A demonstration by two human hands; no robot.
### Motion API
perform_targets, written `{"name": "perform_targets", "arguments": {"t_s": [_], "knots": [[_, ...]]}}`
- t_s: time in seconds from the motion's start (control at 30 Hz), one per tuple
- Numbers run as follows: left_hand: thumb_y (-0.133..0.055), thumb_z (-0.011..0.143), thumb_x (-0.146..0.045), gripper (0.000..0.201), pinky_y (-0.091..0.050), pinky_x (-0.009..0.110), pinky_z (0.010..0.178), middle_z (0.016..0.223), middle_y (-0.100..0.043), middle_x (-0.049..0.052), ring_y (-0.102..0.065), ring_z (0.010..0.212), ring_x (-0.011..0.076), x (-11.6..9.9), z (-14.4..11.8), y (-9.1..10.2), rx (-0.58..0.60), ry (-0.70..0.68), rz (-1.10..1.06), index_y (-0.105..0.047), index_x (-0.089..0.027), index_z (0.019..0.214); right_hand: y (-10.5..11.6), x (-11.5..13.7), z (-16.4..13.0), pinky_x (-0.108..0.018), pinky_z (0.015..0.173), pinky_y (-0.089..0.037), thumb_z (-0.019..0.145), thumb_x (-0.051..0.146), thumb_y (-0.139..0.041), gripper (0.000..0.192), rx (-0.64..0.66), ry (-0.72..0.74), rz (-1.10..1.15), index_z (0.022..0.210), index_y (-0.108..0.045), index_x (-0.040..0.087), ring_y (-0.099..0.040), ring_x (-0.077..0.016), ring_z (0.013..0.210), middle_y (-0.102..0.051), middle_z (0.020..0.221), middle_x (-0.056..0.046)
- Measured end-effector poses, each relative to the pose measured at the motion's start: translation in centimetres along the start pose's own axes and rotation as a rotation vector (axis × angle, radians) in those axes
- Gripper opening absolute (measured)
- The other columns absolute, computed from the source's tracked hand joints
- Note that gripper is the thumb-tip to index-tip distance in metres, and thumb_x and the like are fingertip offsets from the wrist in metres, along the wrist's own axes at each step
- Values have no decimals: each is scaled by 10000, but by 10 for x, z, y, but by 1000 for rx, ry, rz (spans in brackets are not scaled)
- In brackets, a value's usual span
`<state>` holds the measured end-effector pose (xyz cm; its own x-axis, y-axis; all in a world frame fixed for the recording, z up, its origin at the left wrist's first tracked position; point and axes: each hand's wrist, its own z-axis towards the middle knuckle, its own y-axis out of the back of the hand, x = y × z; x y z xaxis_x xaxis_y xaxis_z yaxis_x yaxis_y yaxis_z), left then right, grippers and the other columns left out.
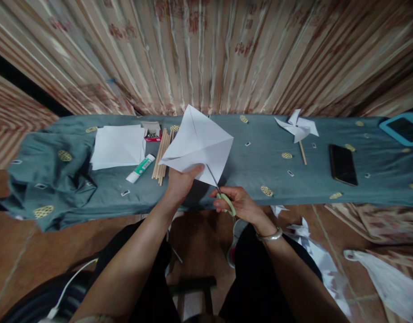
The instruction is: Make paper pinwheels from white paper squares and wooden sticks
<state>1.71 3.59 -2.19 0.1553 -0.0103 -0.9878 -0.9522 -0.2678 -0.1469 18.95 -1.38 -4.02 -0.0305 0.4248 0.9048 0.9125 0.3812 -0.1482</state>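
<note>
now scissors (223, 195) cutting paper (198, 143)

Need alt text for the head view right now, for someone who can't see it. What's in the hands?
The left hand holds up a creased white paper square while the right hand cuts into its lower edge with green-handled scissors. Behind, a grey-blue cloth-covered table carries a paper stack, glue stick, wooden sticks, a finished pinwheel and a phone.

We hold the folded paper (198, 146) above the surface's (253, 175) near edge; sticks (162, 154), glue (140, 168) and paper stack (118, 146) lie left, pinwheel (297, 128) and phone (343, 164) right.
</note>
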Motion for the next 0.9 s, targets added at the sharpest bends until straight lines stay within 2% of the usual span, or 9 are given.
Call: {"name": "perform_targets", "arguments": {"t_s": [0.33,0.63,0.9], "knots": [[-776,564,-278,560,-498,416,913,934,-733,79,-670,910,256,0,-4,-2,53,7,30,-638,-150,1092,-3,6,-1,-193,509,-455,583,461,-849,441,-30,9,-18,862,-695,156,-587,-90,554,-630,605,32],[-769,574,-260,532,-509,408,907,915,-735,61,-672,906,252,5,-2,0,51,-10,30,-655,-170,1086,-5,8,1,-186,469,-425,514,462,-881,468,-61,-42,18,827,-713,157,-566,-80,514,-621,578,36],[-774,559,-272,504,-509,409,896,907,-736,68,-665,900,254,8,-5,-2,71,37,33,-677,-164,1042,-4,2,2,-189,457,-391,590,471,-846,464,-71,12,-27,889,-723,138,-546,-81,518,-633,588,13]]}}
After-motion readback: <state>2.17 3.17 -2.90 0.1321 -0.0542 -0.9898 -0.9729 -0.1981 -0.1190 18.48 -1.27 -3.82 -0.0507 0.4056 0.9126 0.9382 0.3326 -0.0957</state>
